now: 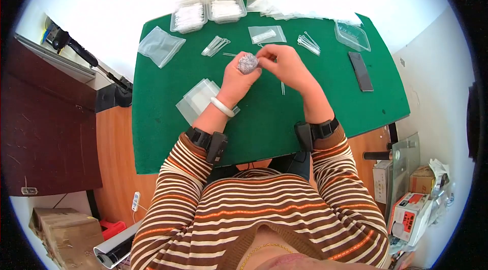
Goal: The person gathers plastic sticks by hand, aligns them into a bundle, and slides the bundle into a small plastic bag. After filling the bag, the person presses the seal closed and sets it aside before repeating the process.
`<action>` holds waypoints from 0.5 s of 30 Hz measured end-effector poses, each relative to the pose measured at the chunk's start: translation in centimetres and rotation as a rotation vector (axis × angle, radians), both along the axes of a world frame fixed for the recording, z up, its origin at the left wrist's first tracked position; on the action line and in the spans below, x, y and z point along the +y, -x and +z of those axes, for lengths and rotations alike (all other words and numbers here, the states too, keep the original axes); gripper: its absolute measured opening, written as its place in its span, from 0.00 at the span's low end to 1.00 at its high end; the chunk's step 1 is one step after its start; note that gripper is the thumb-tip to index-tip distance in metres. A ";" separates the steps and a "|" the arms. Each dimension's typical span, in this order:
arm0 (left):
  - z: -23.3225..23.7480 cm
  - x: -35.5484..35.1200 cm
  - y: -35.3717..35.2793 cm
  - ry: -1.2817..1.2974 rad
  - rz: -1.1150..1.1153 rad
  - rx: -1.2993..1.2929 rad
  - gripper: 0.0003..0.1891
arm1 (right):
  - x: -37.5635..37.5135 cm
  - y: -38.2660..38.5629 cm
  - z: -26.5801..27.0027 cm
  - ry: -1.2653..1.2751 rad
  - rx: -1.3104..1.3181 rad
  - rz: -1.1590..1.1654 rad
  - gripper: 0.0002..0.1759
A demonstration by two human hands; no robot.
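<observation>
Striped sleeves [175, 168] sit closest. Over the table [264, 117], toward its far edge, my left hand [238, 78] has a tight grip on a shiny silver bundle [247, 63]. I think I hold it up so my right hand [287, 64] can pinch its side.

Green bench [264, 117] fills mid-frame. Along its top edge: two clear lidded boxes [188, 16] of white pieces, side by side. Upper right: empty clear tray [352, 35], with a dark phone [360, 70] just below it. Upper left: one clear bag [161, 45]. Left of centre: a stack of clear bags [195, 99]. Loose white sticks [308, 43] lie near the top. Lower right, off the bench: cartons [409, 209].
</observation>
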State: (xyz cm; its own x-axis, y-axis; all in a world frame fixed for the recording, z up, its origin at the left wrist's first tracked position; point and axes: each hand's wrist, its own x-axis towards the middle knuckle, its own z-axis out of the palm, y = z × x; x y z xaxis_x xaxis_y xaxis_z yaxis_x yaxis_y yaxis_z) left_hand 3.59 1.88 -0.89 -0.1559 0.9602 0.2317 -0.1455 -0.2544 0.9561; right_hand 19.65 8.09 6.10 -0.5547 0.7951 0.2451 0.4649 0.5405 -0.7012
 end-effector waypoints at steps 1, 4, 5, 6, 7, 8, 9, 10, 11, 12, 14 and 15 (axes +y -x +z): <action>-0.3 0.2 0.2 -0.003 0.005 -0.003 0.10 | 0.4 0.4 0.0 0.136 0.126 0.031 0.12; 0.2 0.5 0.6 -0.021 0.291 -0.221 0.10 | 2.6 1.2 -1.7 0.033 0.029 -0.063 0.12; 0.2 0.5 0.8 -0.019 0.291 -0.221 0.10 | 3.5 1.3 -2.9 -0.207 -0.188 -0.195 0.12; 0.3 0.4 1.1 -0.032 0.394 -0.271 0.10 | 4.3 1.2 -4.2 -0.448 -0.404 -0.328 0.12; 0.5 0.6 1.4 -0.049 0.498 -0.322 0.09 | 4.9 1.3 -4.9 -0.452 -0.403 -0.329 0.12; 0.7 0.7 1.7 -0.066 0.603 -0.372 0.09 | 5.4 1.4 -5.6 -0.453 -0.483 -0.307 0.12; 0.5 0.8 1.9 -0.068 0.606 -0.373 0.09 | 5.6 1.7 -5.8 -0.453 -0.564 -0.282 0.12; 0.4 1.0 2.0 -0.062 0.603 -0.366 0.09 | 5.8 2.0 -6.1 -0.454 -0.646 -0.253 0.12; 0.1 1.0 2.1 -0.055 0.601 -0.360 0.09 | 5.9 2.2 -6.3 -0.455 -0.647 -0.245 0.12; 0.0 0.9 2.1 -0.046 0.597 -0.353 0.09 | 5.6 2.4 -6.0 -0.447 -0.611 -0.236 0.11; 0.0 1.0 1.9 -0.042 0.584 -0.362 0.09 | 5.0 2.9 -5.0 -0.435 -0.537 -0.225 0.10; 0.0 1.1 1.8 -0.037 0.568 -0.371 0.09 | 4.7 3.3 -4.5 -0.440 -0.537 -0.220 0.10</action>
State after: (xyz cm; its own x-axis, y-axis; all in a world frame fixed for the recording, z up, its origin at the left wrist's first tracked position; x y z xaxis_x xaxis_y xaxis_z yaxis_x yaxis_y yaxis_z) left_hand 1.81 2.96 -0.88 -0.7092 0.6983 0.0971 -0.2960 -0.4199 0.8580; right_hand 16.33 12.76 1.59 -0.5267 0.7928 0.3068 0.8145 0.5739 -0.0847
